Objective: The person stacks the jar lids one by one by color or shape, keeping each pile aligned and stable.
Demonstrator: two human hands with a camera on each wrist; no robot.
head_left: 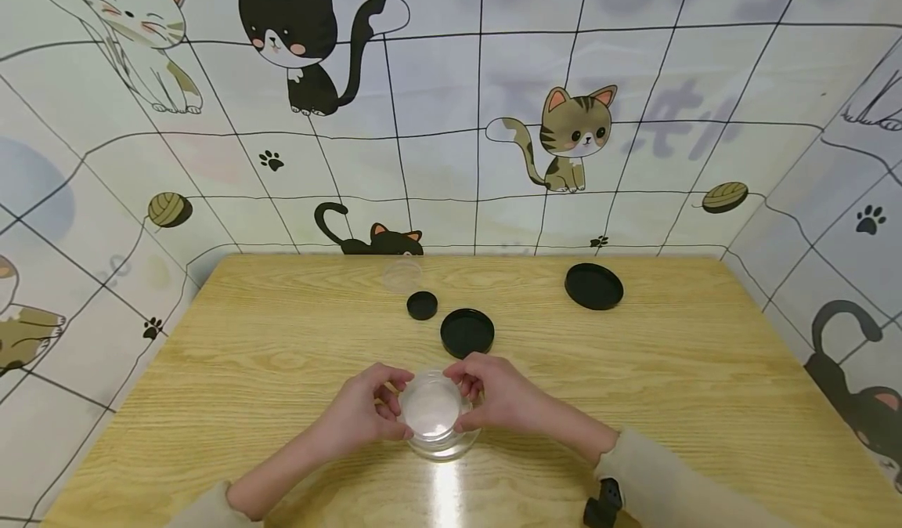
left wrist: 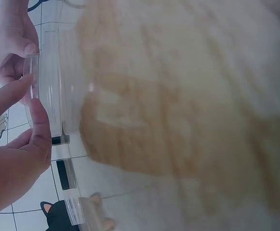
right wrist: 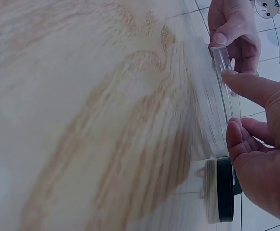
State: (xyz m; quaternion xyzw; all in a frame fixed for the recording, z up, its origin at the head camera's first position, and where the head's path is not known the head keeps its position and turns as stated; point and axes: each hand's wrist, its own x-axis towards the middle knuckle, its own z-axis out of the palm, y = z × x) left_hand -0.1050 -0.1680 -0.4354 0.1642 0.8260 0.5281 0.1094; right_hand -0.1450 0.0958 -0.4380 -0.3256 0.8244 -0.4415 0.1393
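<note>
Low over the table's near middle, a small clear round dish (head_left: 431,406) is pinched at its edge from both sides. My left hand (head_left: 362,410) grips its left side between thumb and fingers. On the opposite side my right hand (head_left: 502,395) holds the rim in the same way. Beneath it a wider clear dish (head_left: 445,455) lies on the wood, its edge showing below the smaller one. The right wrist view shows the held dish (right wrist: 222,65) right at the top of the wider clear dish (right wrist: 205,101), both seen edge-on.
Just beyond the hands lies a black round lid (head_left: 467,333), with a smaller black lid (head_left: 422,305) behind it to the left. A faint clear disc (head_left: 402,276) is near the table's back edge. Another black lid (head_left: 594,286) lies back right. Cat-print sheeting (head_left: 437,160) surrounds the table (head_left: 282,340).
</note>
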